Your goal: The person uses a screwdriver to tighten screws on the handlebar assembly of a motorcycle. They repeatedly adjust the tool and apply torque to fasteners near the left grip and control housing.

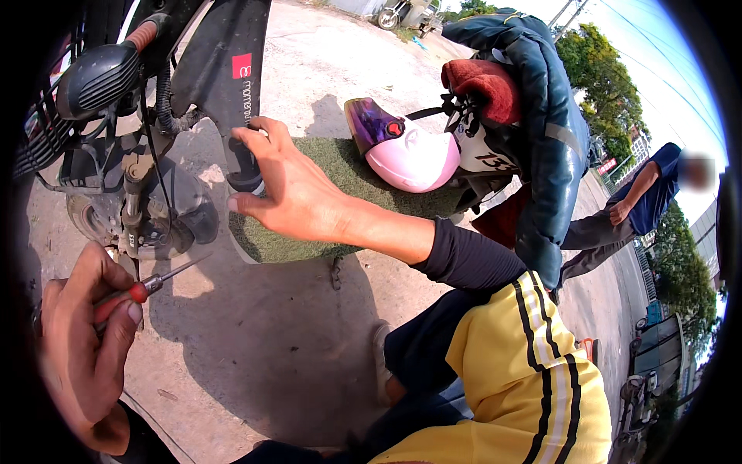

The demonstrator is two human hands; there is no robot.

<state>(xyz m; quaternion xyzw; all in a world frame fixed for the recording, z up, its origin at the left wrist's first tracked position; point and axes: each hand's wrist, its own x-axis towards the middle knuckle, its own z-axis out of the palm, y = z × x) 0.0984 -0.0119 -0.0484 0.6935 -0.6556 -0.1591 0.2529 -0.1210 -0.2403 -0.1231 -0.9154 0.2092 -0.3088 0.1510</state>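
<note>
My left hand (89,332), at the lower left, is closed round the red handle of a screwdriver (174,270); its thin metal shaft points to the right and slightly up. My right hand (294,185) reaches in from the right with thumb and forefinger spread wide, beside the lower end of a black panel (220,69) on an electric scooter. I see nothing held in that hand. Behind it lies the scooter's footboard, covered with a green mat (321,155). The front wheel (85,216) and suspension strut (135,193) are just above my left hand.
A pink helmet (417,158) with a purple visor hangs by the seat, near a dark blue padded jacket (541,155) and a red cloth (487,89). A person (634,205) in dark clothes stands at the right. Parked vehicles (638,394) show beyond on the pavement.
</note>
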